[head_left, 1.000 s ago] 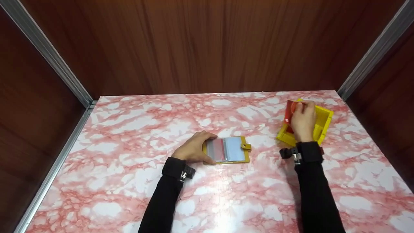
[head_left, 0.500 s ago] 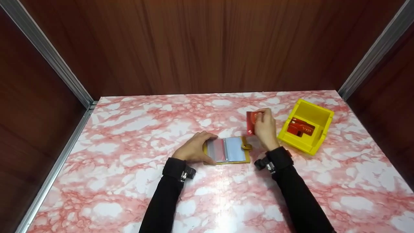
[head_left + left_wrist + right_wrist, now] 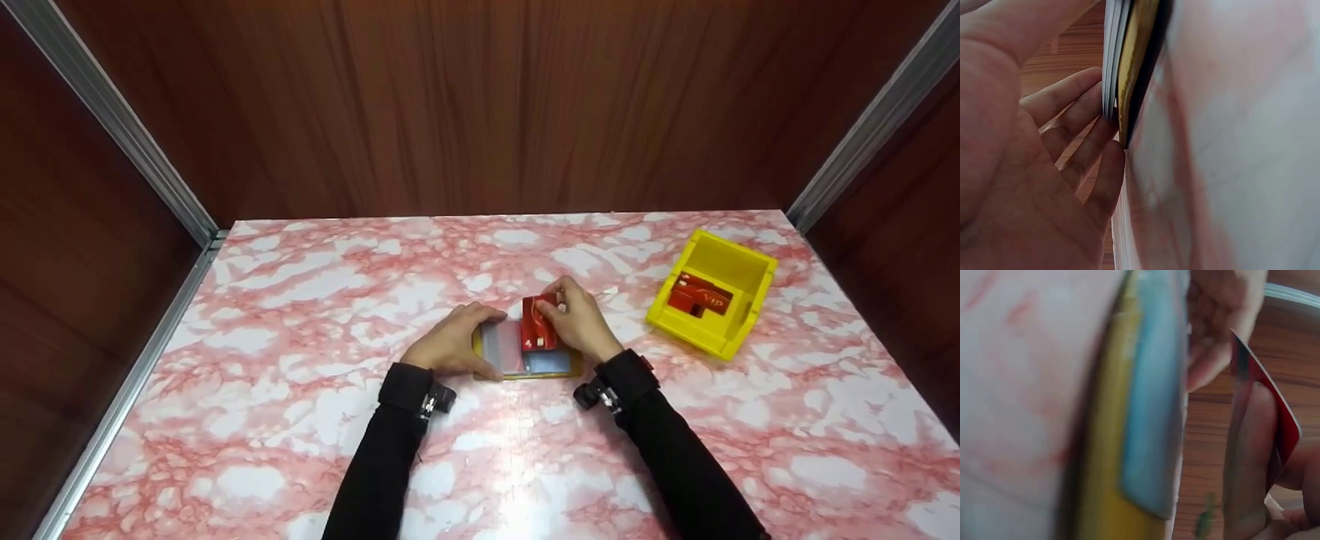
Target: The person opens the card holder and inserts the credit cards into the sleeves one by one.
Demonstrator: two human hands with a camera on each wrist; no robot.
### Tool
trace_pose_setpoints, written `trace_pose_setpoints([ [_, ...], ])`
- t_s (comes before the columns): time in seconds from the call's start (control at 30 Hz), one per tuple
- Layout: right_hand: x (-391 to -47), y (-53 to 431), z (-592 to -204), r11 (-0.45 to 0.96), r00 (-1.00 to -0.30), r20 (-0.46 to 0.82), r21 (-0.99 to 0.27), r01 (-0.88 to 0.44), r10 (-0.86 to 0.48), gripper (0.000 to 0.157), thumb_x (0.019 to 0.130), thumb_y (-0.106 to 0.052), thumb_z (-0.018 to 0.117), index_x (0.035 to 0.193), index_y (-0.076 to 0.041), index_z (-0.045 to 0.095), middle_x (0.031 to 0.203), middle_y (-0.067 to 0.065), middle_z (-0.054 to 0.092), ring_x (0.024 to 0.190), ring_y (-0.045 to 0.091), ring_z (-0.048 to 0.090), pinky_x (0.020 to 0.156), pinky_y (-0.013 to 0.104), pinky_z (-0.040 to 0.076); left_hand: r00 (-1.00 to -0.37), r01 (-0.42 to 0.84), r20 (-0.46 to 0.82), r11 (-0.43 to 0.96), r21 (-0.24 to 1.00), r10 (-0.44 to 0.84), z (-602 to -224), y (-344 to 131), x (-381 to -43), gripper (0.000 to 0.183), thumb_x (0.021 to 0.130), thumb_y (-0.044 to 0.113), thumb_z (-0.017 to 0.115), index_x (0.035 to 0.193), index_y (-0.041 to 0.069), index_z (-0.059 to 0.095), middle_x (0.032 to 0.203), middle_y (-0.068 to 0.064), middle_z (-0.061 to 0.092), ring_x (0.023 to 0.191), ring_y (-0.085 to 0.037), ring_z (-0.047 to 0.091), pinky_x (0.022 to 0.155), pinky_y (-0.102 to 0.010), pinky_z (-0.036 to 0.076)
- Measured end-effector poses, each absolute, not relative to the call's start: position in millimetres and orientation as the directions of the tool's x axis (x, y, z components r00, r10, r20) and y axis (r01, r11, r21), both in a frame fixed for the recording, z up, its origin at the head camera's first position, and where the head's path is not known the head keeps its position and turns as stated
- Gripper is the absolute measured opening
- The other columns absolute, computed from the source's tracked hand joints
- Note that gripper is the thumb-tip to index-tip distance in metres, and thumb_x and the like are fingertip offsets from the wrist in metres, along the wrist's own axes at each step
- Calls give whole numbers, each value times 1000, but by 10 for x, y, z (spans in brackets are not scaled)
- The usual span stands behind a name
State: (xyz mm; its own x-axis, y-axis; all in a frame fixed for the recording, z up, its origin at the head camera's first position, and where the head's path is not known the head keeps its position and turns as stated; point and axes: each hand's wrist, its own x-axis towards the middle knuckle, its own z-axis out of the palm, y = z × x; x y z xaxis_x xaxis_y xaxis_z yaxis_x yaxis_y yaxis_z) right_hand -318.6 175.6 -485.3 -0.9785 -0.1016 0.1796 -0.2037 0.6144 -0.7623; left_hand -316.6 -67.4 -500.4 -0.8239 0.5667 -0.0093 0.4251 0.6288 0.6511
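A yellow card holder (image 3: 551,363) lies spread on the table, its clear plastic sleeves (image 3: 501,346) showing. My left hand (image 3: 450,343) grips its left end, thumb at the near edge and fingers at the far edge. In the left wrist view, fingertips meet the yellow cover (image 3: 1137,62) and the stacked sleeves. Pinched between thumb and fingers of my right hand (image 3: 583,322) is a red card (image 3: 538,324), over the holder's right half. In the right wrist view the red card (image 3: 1283,413) stands apart from the bluish sleeve (image 3: 1154,399). The holder's clasp is hidden behind my right hand.
A yellow bin (image 3: 701,341) stands at the right with several red cards (image 3: 697,295) inside, one marked VIP. Pink-and-white marbled tabletop (image 3: 300,315) surrounds everything. Wood-grain panels (image 3: 480,112) rise at the back and both sides.
My right hand has brought a red card out of the yellow bin, leftward to above the card holder's right half. My left hand has kept its grip in place.
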Motion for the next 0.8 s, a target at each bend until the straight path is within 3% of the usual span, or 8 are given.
trace_pose_setpoints([
  [0.43,-3178,1765,-4883,669,-978,-46,-736,-104,-203,19,98,-18,72,104,-4,61,86,8,68,76,16,59,64,25,45,-817,429,-13,623,654,576,-5005,-675,-3176,92,68,32,98,148,18,55,144,1,55,134,-19,47,115,-38,40],
  [0.8,-3162,1785,-4858,673,-977,-50,-732,-107,-209,21,95,-18,75,100,-3,62,64,-1,54,45,10,53,42,22,42,-820,423,-11,620,661,572,-5002,-672,-3172,93,67,32,98,148,18,55,145,1,55,135,-18,46,116,-37,39],
])
